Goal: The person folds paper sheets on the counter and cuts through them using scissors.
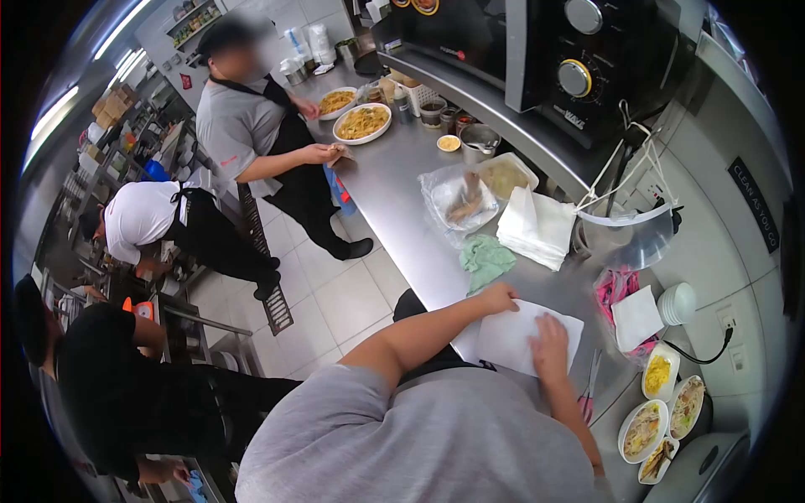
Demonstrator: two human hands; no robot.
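A white sheet of paper (506,337) lies at the edge of the steel counter in front of me. My left hand (498,298) is closed on its upper left corner. My right hand (549,342) rests on the right part of the sheet, fingers spread and stretched out. Just beyond the paper are a crumpled green cloth (486,260) and a stack of white napkins (537,226). Scissors with pink handles (588,401) lie to the right, near my right forearm.
Several filled dishes (644,432) stand at the right, below white bowls (677,303). A plastic-wrapped container (459,201) sits on the counter (394,201) under a black microwave (579,75). A co-worker (251,126) stands near two noodle plates (362,124); two other people work at left.
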